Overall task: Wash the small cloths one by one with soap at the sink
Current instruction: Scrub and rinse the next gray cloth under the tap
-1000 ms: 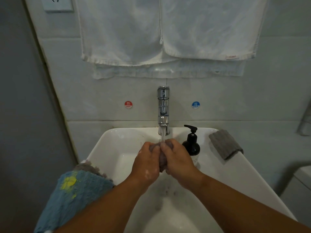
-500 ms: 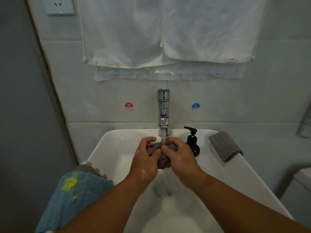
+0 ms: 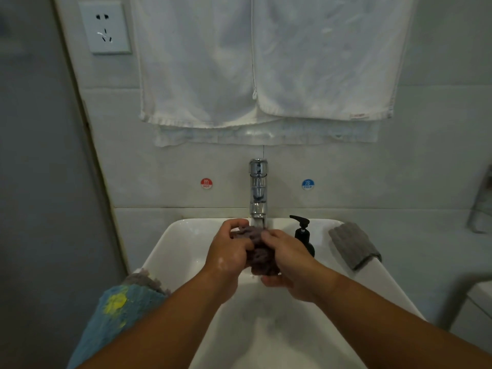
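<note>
Head view, both hands' fingers clenched on purple cloth (image 3: 259,251) under tap (image 3: 257,190), stickers "HOT" (image 3: 206,183), "COLD" (image 3: 307,184)

A sink (image 3: 170,251) sits against the far wall, tap (image 3: 257,190) at its far middle. Two hands (image 3: 229,258) (image 3: 290,265) hold a cloth (image 3: 259,251) under the tap. A soap bottle (image 3: 304,235) stands right of them, a folded cloth (image 3: 354,245) farther right on the rim. Other cloths (image 3: 125,312), perhaps two, drape the near left rim. Towels (image 3: 266,62) hang above.

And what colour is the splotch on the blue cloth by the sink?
Yellow. The splotch sits on the blue cloth, shown in the head view.
</note>
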Motion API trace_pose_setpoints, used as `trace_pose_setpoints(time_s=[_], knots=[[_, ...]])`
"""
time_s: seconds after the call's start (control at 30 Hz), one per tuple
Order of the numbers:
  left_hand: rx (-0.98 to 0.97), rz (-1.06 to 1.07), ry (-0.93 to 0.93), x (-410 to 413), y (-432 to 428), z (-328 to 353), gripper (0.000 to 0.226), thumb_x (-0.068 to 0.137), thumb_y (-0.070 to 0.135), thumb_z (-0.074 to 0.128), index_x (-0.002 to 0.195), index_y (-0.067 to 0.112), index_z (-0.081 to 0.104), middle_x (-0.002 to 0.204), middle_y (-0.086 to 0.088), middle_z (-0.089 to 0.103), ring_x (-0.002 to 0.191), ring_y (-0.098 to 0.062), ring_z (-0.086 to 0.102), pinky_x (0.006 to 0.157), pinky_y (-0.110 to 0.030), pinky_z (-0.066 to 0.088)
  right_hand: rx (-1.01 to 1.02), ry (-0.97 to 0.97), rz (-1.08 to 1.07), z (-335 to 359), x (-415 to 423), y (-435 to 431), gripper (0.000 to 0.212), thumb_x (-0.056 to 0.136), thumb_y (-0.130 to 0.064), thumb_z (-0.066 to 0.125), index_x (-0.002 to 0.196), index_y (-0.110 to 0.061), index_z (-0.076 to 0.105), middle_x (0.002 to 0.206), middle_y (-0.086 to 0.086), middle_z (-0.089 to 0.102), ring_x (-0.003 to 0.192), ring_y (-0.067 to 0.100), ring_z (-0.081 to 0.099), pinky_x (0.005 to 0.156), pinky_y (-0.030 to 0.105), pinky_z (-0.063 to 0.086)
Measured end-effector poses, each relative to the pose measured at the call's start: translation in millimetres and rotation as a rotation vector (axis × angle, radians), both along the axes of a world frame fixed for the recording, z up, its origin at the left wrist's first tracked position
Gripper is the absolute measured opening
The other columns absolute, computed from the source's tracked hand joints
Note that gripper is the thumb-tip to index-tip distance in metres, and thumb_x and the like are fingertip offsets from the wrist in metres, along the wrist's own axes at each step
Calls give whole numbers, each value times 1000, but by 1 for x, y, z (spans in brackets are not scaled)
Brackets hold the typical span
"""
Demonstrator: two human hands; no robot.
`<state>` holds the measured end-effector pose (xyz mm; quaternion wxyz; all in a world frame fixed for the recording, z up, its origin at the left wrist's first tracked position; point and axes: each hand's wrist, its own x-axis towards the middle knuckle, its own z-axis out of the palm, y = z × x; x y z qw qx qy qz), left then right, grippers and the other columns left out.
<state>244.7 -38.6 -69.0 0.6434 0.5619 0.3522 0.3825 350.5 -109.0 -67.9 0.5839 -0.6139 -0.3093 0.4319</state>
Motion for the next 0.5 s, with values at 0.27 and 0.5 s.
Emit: trace_pose_setpoints(time_s=[0.27,0.5], knots=[[171,7,147,7,0,-26,19,108,31,44,122,31,58,118,-4,67,104,-23,67,83,-44,63,186,-175,-11,-16,-3,6,20,103,-17,55,117,-30,62,107,-2,71,97,16,70,80,32,63],[240,107,286,15,0,-38,46,105,55,30,101,26,66,96,-5,72,88,-25,72,80,-50,63,130,-420,-122,-31,-13,17,26,105,-47,41,93,-34,60,92,-8,68,84,7,68,75,32,63]])
